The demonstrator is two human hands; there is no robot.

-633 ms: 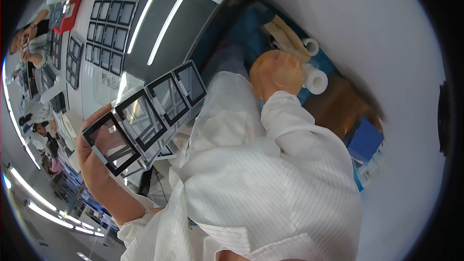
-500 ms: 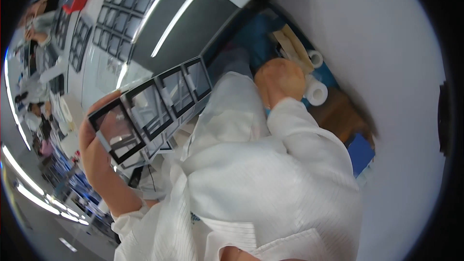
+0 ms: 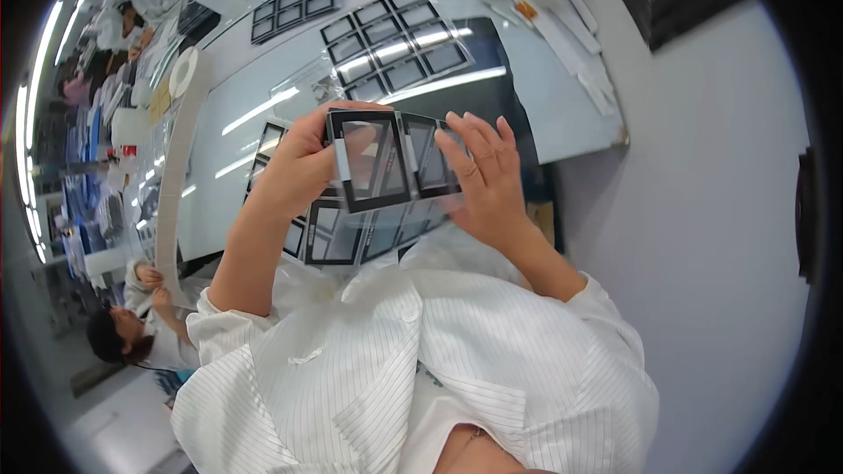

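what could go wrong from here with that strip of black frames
The left hand holds the strip of black frames at one end; if that grip loosened, the strip might drop onto the frames below and scratch something.
Fingers show through its clear window, so smudges seem possible.
The right hand is at the other end with spread fingers, perhaps not steadying it firmly, so it could tilt.
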